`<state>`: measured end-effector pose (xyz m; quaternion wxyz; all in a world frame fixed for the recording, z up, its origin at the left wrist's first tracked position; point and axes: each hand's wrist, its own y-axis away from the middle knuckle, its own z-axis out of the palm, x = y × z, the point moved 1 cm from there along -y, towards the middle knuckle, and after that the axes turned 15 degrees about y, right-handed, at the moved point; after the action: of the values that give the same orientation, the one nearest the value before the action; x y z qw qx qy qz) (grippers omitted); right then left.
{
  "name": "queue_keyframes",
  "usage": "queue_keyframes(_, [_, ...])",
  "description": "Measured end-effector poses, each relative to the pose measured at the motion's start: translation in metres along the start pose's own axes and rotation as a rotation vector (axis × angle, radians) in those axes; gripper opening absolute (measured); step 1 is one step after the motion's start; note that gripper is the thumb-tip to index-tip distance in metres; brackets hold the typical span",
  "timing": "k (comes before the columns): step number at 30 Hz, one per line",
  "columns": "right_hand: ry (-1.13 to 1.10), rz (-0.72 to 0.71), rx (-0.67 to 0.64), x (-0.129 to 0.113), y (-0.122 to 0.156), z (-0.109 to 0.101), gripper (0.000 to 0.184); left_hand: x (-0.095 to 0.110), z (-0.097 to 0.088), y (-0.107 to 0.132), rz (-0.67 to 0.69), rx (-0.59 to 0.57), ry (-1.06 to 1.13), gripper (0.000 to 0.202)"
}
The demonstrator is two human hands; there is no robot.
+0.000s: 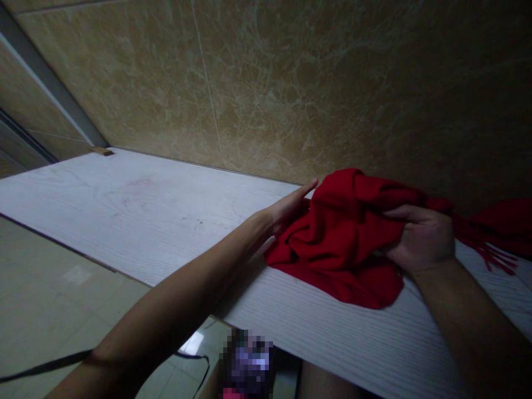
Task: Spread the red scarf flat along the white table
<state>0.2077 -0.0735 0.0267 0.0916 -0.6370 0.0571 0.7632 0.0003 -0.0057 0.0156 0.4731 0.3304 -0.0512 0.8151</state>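
A crumpled red scarf (344, 238) is bunched up over the white table, with loose folds hanging at its near side. My right hand (428, 238) is closed on the right side of the bunch, thumb on top of the cloth. At the left side, my left hand (291, 210) holds the scarf's edge; one digit sticks out beyond the folds and the other fingers are hidden behind the cloth. Farther right, more red cloth with a fringe (499, 260) lies on the table; I cannot tell whether it is the same piece.
The white wood-grain table (166, 205) runs along a marbled tan wall (257, 88). A small brown object (102, 151) lies at the far left corner. Below the near edge are a tiled floor (50, 293), a dark strap (45, 366) and a pixelated patch (249, 360).
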Motion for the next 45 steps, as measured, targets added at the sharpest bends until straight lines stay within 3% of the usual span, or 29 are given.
queue_keyframes(3, [0.079,0.033,-0.022,0.003,0.005,0.007,0.014,-0.001,0.004,0.003,0.004,-0.034,-0.004,0.064])
queue_keyframes(7, [0.073,0.117,-0.175,0.0,0.014,0.027,0.023,-0.004,0.007,0.006,0.019,-0.032,-0.065,0.047])
queue_keyframes(10, [0.12,0.144,-0.242,0.001,0.016,0.034,0.027,-0.004,0.007,0.007,0.065,0.029,-0.078,0.041])
queue_keyframes(14, [0.201,0.187,-0.234,0.007,0.014,0.032,0.029,0.0,0.007,0.005,0.098,0.134,0.021,0.051])
queue_keyframes(19, [0.221,0.243,-0.302,0.013,0.017,0.032,0.032,0.011,0.007,0.004,0.293,0.282,0.209,0.047])
queue_keyframes(24, [0.281,0.219,-0.426,0.017,0.026,0.03,0.027,0.026,0.005,0.012,0.509,0.286,0.353,0.044])
queue_keyframes(29, [0.271,0.209,-0.558,0.017,0.029,0.033,0.048,0.034,0.003,0.017,0.489,0.227,0.364,0.043])
queue_keyframes(34, [0.146,0.277,-0.434,0.019,0.019,0.036,0.05,0.025,0.006,0.014,0.336,0.148,0.266,0.039])
queue_keyframes(38, [0.05,0.366,-0.363,0.017,0.014,0.039,0.048,0.016,0.014,0.017,0.39,0.044,0.191,0.025])
queue_keyframes(40, [0.035,0.357,-0.323,0.014,0.015,0.042,0.038,0.013,0.017,0.02,0.435,0.018,0.162,0.014])
queue_keyframes(45, [0.051,0.263,-0.23,0.012,0.014,0.042,0.029,0.014,0.018,0.023,0.496,0.005,0.109,0.035])
